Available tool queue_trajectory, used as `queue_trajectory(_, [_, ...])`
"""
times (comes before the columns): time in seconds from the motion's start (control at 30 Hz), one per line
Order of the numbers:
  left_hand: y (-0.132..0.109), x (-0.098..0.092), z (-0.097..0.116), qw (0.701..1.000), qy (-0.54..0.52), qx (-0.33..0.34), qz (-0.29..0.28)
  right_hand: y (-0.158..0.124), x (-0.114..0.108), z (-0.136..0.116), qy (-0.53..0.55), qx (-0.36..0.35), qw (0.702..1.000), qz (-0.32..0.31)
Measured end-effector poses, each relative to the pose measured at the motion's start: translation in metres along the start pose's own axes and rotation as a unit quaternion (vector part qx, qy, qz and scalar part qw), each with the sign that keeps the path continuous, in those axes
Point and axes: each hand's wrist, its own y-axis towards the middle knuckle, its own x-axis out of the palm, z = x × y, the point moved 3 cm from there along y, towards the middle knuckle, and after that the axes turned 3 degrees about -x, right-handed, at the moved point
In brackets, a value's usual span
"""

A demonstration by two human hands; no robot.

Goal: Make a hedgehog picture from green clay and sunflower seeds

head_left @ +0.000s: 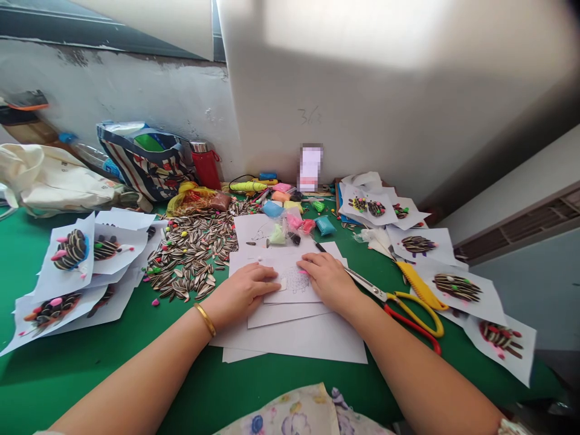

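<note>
Two palms down: left hand (240, 293) and right hand (328, 279) lie open, seemingly gripping nothing, pinning a sketched paper sheet (292, 279) — a careless slide could scatter the loose sunflower seeds (190, 251).

Your bare left hand (240, 291) and bare right hand (330, 281) lie flat, palms down, fingers angled inward, just apart. Your bare left forearm (145, 368) and bare right forearm (408, 362) converge from the lower corners.

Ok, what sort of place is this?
Probably a handicraft workroom, maybe a small art studio. A green-topped table holds a heap of striped sunflower seeds, bags of coloured modelling clay and many finished seed-and-clay pictures on paper sheets.
</note>
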Motion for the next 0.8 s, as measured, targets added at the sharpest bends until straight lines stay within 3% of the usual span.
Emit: queue_trajectory(0.8, [0.0007,0.0043,-0.0003,0.999,0.001,-0.029,-0.017,0.0002,0.001,0.0,-0.003,-0.004,1.0,0.003])
